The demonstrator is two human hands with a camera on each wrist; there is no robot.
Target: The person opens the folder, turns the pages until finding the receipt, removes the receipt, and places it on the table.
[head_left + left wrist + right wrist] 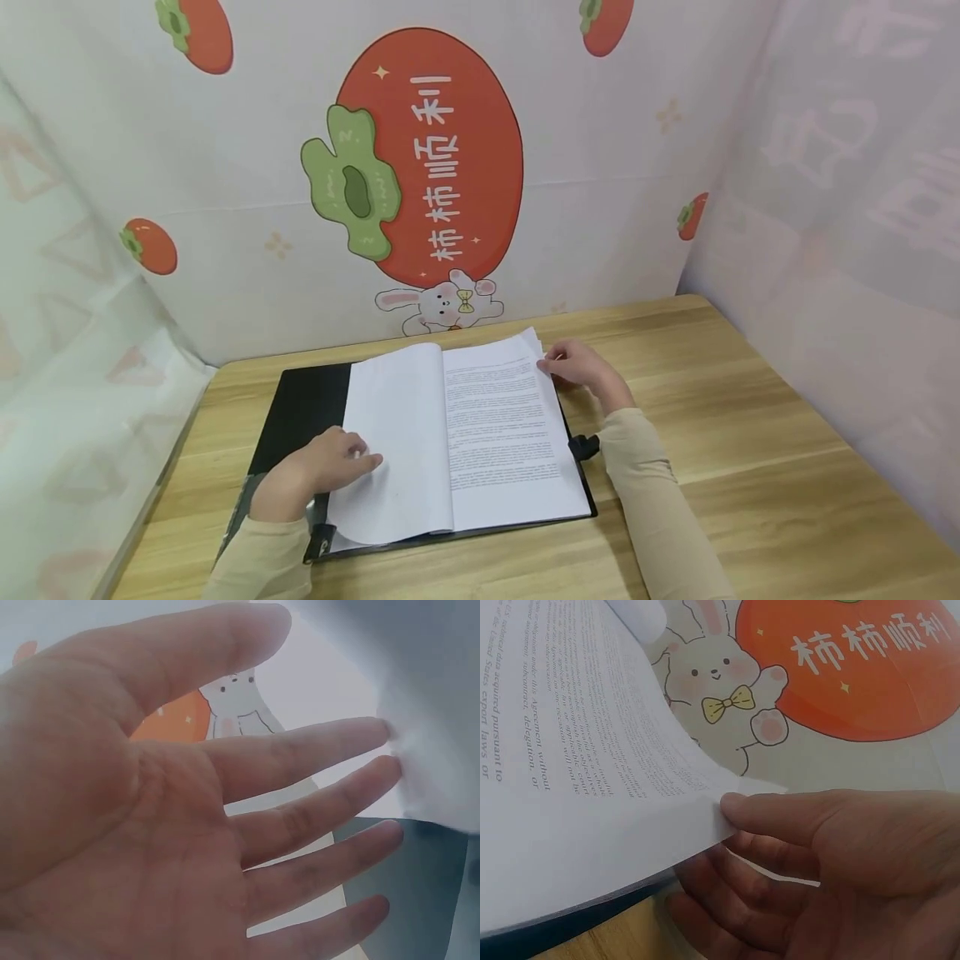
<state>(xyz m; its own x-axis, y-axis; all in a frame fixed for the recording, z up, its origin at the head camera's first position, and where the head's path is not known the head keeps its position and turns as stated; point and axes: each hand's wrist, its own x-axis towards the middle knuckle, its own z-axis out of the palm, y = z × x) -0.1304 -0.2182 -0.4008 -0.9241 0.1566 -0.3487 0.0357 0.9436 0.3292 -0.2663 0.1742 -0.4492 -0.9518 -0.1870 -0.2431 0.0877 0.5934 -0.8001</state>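
A black folder point(300, 408) lies spread on the wooden table with a stack of paper sheets in it. Its left side shows a blank white page point(401, 433), and its right side a printed page point(501, 429) with dense lines of text. My right hand point(577, 364) pinches the upper right edge of the printed page between thumb and fingers; the page point(592, 825) curves up from the stack. Over the blank page my left hand point(330, 461) is spread, holding nothing. Its straight fingers point(322, 787) reach toward the paper point(442, 750), fingertips right at its surface.
The wooden table point(750, 467) extends to the right of the folder. Behind it hangs a white curtain point(247, 167) with a big red persimmon and a rabbit. Pale curtains point(840, 233) also stand at both sides. A small black piece point(583, 447) sits by the right sleeve.
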